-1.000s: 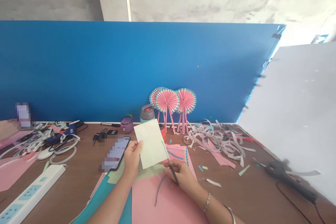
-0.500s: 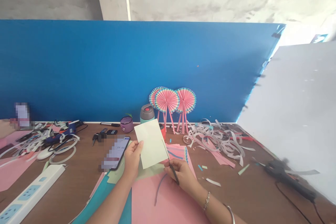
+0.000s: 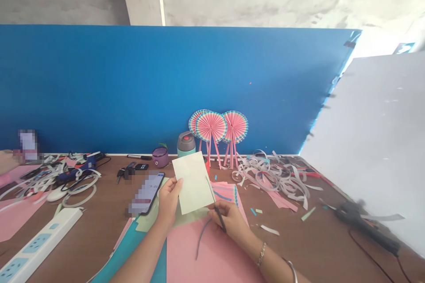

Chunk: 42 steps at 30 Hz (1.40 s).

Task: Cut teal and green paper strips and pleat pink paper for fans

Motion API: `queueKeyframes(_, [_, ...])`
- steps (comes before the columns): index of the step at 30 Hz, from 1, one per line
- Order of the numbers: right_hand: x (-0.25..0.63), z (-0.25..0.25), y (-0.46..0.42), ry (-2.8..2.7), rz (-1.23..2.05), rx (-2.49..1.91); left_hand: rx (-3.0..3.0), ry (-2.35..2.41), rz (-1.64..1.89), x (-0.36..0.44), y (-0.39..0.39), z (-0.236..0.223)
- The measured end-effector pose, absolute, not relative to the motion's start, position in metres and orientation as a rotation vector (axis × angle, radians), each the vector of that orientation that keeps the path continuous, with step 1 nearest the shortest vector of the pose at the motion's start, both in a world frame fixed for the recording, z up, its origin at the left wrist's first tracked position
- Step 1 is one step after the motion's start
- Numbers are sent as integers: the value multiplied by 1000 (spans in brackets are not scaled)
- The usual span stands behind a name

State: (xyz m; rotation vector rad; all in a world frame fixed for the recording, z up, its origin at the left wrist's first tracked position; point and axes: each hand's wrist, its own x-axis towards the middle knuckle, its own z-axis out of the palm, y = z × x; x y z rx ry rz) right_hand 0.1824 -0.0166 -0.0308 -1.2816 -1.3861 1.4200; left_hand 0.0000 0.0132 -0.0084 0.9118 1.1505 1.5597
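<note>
My left hand [image 3: 168,201] pinches the lower left edge of a pale green sheet of paper [image 3: 194,182], holding it upright above the desk. My right hand [image 3: 230,219] is closed around dark-handled scissors [image 3: 215,205], whose blades meet the sheet's right edge. Below both hands lies a large pink sheet [image 3: 212,252] with a teal sheet [image 3: 139,247] to its left. A thin dark strip [image 3: 201,241] curls on the pink sheet.
A phone [image 3: 148,192] lies left of my left hand. A power strip [image 3: 36,243] sits at the front left. Pink paper fans [image 3: 217,128], a bottle [image 3: 186,143] and a purple pot [image 3: 160,157] stand by the blue partition [image 3: 133,88]. White paper curls [image 3: 275,174] and a glue gun [image 3: 363,225] lie right.
The green sheet and my left hand have shifted slightly to the right; the scissors stay at its right edge.
</note>
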Motion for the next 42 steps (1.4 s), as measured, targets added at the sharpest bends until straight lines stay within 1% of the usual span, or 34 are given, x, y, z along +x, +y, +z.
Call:
queueKeyframes(10, [182,-27,-18,-1379,1422,-1275,904,1146,1564,2,12,-6])
queueKeyframes(21, [183,-38,-16,-1372,1420,-1230,921,1118,1556,0,16,-15])
queueKeyframes(42, [183,-29,-18,-1406,1380,-1260,949,1090,1526,3,16,-18])
